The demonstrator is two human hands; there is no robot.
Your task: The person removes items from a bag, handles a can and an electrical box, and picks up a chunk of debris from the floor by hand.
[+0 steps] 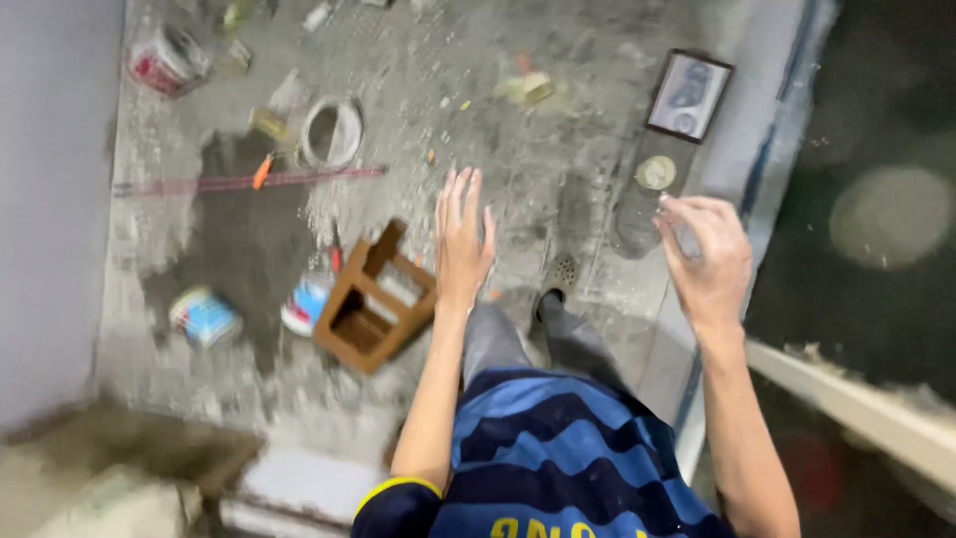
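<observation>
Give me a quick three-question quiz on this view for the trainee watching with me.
1. True or false: the left hand is gripping the brown wooden open-sided crate.
2. Which thing lies nearest the right hand? A) the grey ring-shaped pipe piece B) the clear plastic bottle with a pale cap C) the long thin red rod
3. Fill in: the dark-framed rectangular picture lies on the dusty grey concrete ____.

Key: 1 false, both hands are open and hold nothing; 2 B; 3 floor.
</observation>
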